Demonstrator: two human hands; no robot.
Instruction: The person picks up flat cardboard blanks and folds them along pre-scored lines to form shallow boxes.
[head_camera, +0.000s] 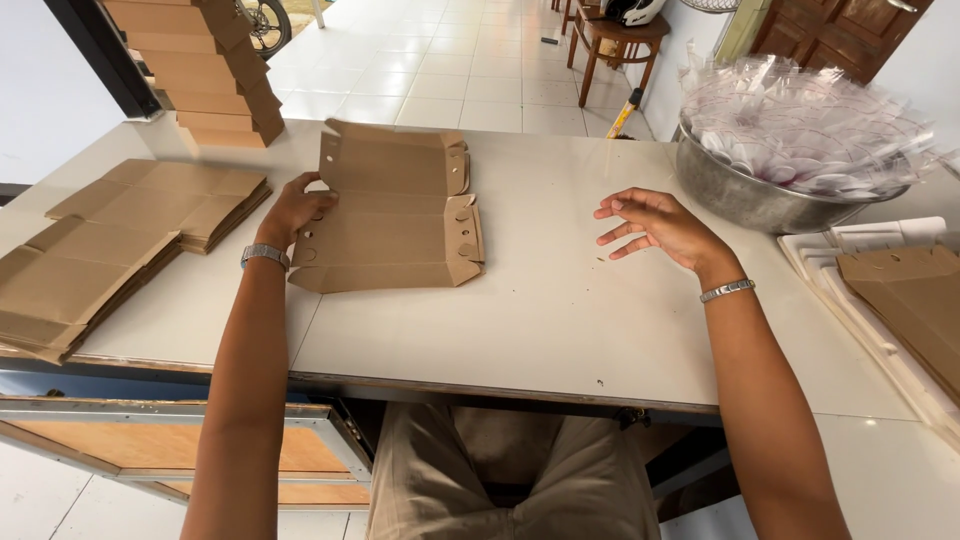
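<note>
Small packing workshop, stacks of flat cardboard boxes on white worktable, tiled floor

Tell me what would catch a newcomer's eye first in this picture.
Probably the flat brown cardboard box blank in the middle of the white table, with the left hand gripping its left edge. The right hand hovers open beside it. At far right stands a metal basin heaped with clear plastic packets.

Bare arms; silver wristbands; khaki trousers.
</note>
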